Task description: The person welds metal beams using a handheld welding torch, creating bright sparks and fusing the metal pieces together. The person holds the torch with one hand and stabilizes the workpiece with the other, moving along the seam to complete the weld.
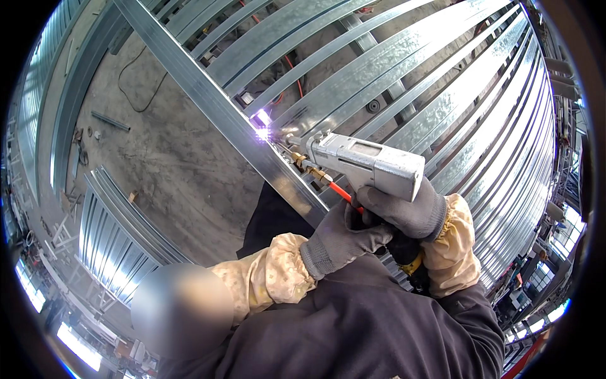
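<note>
Across the middle of the view, a silver box-shaped tool (369,161) slants up and to the left over a grid of shiny metal, its nozzle pointing at a long beam (227,120). A violet-white glare (262,131) with fine sparks burns just ahead of the tip, where the beam meets the slats (379,72).

The right hand (404,208), in a grey glove, is wrapped around the lower rear of the tool, fingers closed. The left hand (346,241), gloved the same way, sits beside it with its fingers bent, next to the end of an orange-red hose (344,192) (whether it pinches the hose or the handle cannot be told, as the 2 gloves overlap). Brass fittings (309,165) join that hose near the nozzle.

Both wrists show tan patterned sleeve covers (271,270), and a dark jacket (379,322) fills the lower edge. To the left, on a smudged grey floor (164,158), lie a loose bar (110,121), a thin dark cable (120,82) and a group of metal channels (117,237).
</note>
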### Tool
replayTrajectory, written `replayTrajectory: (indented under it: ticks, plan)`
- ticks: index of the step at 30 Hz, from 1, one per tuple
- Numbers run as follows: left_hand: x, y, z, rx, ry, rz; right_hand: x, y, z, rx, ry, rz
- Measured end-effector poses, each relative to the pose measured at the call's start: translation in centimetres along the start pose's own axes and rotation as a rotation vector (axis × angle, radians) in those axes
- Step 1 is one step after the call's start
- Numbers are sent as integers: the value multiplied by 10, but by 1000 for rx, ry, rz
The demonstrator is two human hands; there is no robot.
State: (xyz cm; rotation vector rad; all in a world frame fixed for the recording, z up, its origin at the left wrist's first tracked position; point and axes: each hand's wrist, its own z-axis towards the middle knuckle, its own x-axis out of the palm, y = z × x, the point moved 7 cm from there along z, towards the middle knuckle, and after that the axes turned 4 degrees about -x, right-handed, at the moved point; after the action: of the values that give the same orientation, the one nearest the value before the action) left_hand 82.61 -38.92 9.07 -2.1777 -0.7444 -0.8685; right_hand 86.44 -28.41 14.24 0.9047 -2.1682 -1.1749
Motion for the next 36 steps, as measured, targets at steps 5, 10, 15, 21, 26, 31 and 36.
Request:
replayTrajectory:
  ticks: [5,10,15,21,26,31,36]
  plan:
    - [-2,2,1,4,-3,31,2,2,-1,42,13,14]
    - [3,3,1,-115,-6,14,4,4,-2,53,24,36]
    - [4,4,1,-53,53,-28,4,4,-2,79,18,35]
    - [3,5,0,-82,25,-24,4,4,-4,100,23,35]
    - [3,3,1,-63,23,41,4,2,-6,94,25,29]
    - [2,12,2,-71,43,-79,4,4,-6,82,32,30]
    - [8,0,-1,-84,57,12,7,9,-4,103,39,32]
